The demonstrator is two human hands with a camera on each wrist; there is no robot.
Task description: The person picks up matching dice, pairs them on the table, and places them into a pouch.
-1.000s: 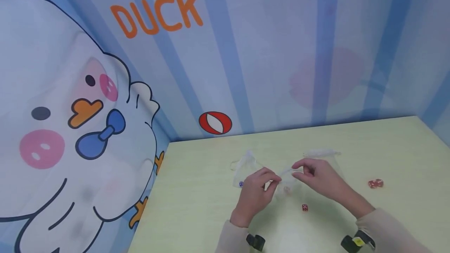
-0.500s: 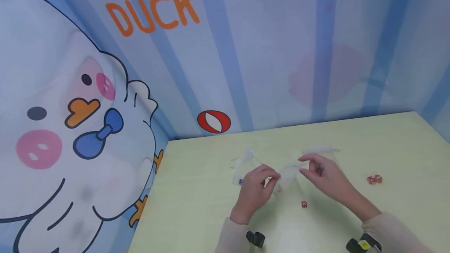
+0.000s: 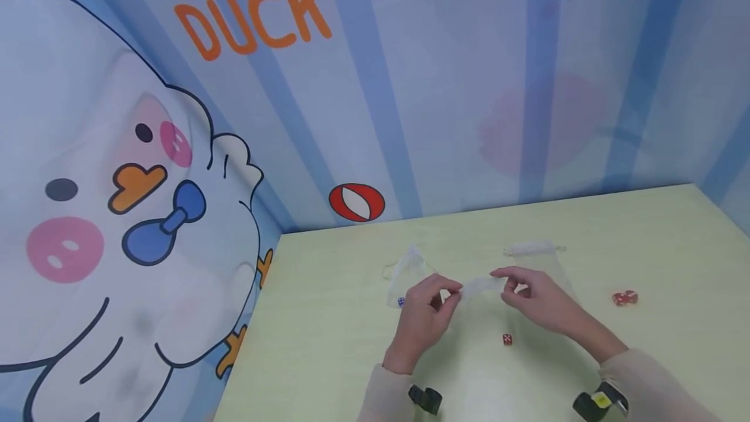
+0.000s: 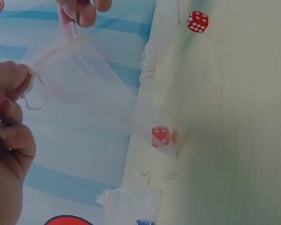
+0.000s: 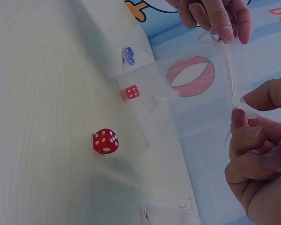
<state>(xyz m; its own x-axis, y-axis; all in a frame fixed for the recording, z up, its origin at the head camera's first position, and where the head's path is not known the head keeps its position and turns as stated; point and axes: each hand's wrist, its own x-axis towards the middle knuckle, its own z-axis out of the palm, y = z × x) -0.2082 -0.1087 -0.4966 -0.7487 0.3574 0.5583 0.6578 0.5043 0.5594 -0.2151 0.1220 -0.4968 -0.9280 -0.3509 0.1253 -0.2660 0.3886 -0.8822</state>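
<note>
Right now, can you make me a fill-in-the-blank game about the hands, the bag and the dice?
1. Both hands, the left hand and the right hand, pinch the top of a see-through ____.
2. Inside the mesh bag sits one ____ die.
3. The loose red die lies on the ____.
4. The orange word on the wall reads ____.

Missing words: bag; red; table; DUCK

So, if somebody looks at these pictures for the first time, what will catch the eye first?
Probably the big cartoon duck and the orange word DUCK on the blue striped backdrop at the left. Next, at the middle of the pale green table, the left hand and right hand pinch the two ends of a sheer mesh pouch with one red die inside. Another red die lies on the table just below it.
</note>
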